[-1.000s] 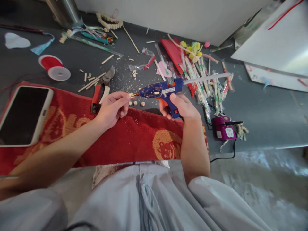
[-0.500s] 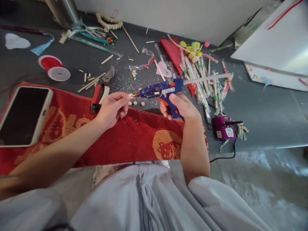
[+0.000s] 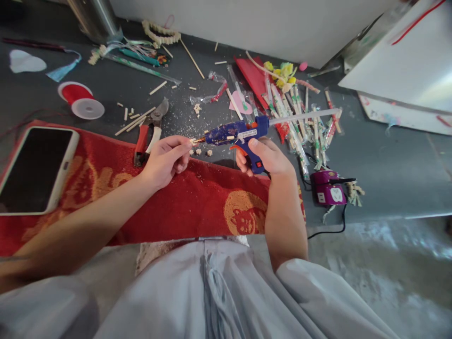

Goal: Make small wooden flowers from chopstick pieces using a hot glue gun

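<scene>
My right hand [image 3: 266, 157] is wrapped round the handle of a blue hot glue gun [image 3: 252, 141], with a clear glue stick [image 3: 305, 115] jutting from its back. The gun's nozzle points left and meets a small pale wooden piece [image 3: 192, 141] pinched between the thumb and fingertips of my left hand [image 3: 171, 157]. Much of that piece is hidden by the fingers. Several tiny pale wooden pieces [image 3: 198, 152] lie just beyond the red towel [image 3: 197, 202] under my wrists. Pruning shears [image 3: 148, 132] with a red and a white handle rest beside my left hand.
A phone [image 3: 37, 169] lies at the left on the towel, below a spool of red thread [image 3: 81, 100]. Wrapped sticks [image 3: 291, 122] are heaped at the right, near a purple socket block [image 3: 328, 187] with a black cable. A metal cylinder [image 3: 93, 19] stands at the back left.
</scene>
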A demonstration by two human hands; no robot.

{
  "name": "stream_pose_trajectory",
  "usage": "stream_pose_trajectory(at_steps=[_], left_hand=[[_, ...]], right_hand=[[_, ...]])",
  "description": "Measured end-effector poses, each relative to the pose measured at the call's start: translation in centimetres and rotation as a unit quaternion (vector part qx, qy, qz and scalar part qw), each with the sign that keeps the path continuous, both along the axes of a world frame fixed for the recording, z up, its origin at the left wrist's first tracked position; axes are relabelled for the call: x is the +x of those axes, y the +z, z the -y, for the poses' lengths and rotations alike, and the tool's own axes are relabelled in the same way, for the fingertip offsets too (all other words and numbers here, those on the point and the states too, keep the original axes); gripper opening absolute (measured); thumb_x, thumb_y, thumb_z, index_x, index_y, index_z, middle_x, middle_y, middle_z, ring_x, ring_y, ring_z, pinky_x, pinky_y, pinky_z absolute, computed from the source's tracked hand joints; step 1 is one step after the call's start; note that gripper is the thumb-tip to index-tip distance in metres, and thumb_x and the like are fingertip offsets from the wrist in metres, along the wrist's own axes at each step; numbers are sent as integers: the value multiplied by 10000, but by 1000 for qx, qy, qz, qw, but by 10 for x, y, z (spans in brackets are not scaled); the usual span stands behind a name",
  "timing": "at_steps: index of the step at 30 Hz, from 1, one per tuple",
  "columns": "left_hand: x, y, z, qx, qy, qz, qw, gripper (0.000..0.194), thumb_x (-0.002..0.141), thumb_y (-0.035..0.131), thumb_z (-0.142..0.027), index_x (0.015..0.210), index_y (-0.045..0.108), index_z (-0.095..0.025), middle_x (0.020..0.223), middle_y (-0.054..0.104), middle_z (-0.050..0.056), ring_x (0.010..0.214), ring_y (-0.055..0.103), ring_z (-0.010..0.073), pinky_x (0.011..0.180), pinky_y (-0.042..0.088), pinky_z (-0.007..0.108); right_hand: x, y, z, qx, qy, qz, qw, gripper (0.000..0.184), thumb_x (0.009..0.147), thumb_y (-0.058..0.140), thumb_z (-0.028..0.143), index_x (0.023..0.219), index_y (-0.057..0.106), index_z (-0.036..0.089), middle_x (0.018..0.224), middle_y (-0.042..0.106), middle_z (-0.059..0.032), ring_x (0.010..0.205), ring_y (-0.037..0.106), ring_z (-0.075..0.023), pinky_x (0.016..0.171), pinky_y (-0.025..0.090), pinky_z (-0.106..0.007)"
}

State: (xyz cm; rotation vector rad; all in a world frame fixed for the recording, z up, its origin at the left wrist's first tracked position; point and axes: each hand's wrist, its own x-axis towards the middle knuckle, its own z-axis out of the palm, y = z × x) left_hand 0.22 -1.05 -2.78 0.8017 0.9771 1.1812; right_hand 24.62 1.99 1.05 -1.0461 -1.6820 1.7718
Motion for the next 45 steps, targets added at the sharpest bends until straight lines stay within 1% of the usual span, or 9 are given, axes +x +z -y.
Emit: stream_pose_trajectory(at_steps=[5,9,13,23,27,32,36,41,45], left_hand=[[0,1,0,-1,2,-5,1000,175,701,763,-241,696,596,-189,426,528,-57,318,386,50,325,263,179],[0,1,0,0,-2,-12,1000,192,707,765,-268,701,591,-188,431,525,-60,322,387,47,330,265,177],[-1,2,0,6,-3,-7,1000,217,695,780,-299,704,597,-183,431,523,-56,323,382,49,327,257,180],[0,3,2,11,-4,0,1000,220,683,793,-297,695,611,-175,435,527,-49,328,384,48,328,255,176],[0,2,2,11,-7,9,1000,229,687,800,-300,691,613,-167,435,534,-41,325,387,49,326,256,172],[1,1,1,9,-6,6,1000,204,710,789,-253,688,604,-170,426,531,-45,321,395,48,325,266,163],[1,1,1,5,-1,7,1000,213,686,808,-248,686,610,-171,417,522,-51,321,389,45,322,268,161],[1,1,1,-7,-2,-5,1000,211,703,802,-251,694,605,-177,417,520,-55,322,389,45,322,272,161],[1,3,2,-9,0,-14,1000,209,718,791,-255,689,599,-178,418,513,-57,329,388,42,328,273,162]], right_hand=[[1,0,0,-2,-2,0,1000,607,778,579,748,630,571,159,518,603,-12,368,531,-70,340,389,-171],[2,0,0,-4,-1,-4,1000,607,783,579,743,629,572,156,522,601,-11,370,537,-71,346,395,-171],[2,1,0,1,-6,-8,1000,600,781,589,739,630,562,160,523,591,-2,374,530,-65,346,394,-169],[5,2,0,-1,-24,-23,999,588,778,603,727,622,580,160,521,595,-7,379,528,-65,345,399,-167],[7,2,-1,-1,-13,-28,1000,574,794,602,706,630,592,155,534,613,-20,387,545,-67,344,394,-158],[5,0,-1,3,7,-32,999,585,798,588,717,643,574,153,524,591,-1,369,527,-58,342,415,-157],[4,0,-1,-11,6,-20,1000,583,765,617,734,633,583,167,527,602,-2,381,544,-68,346,412,-167],[3,2,-1,-18,0,-7,1000,603,711,633,773,614,584,181,517,599,0,372,541,-77,336,390,-181],[2,4,0,-11,-8,3,1000,595,723,620,767,607,581,185,517,593,-6,369,528,-79,341,381,-197]])
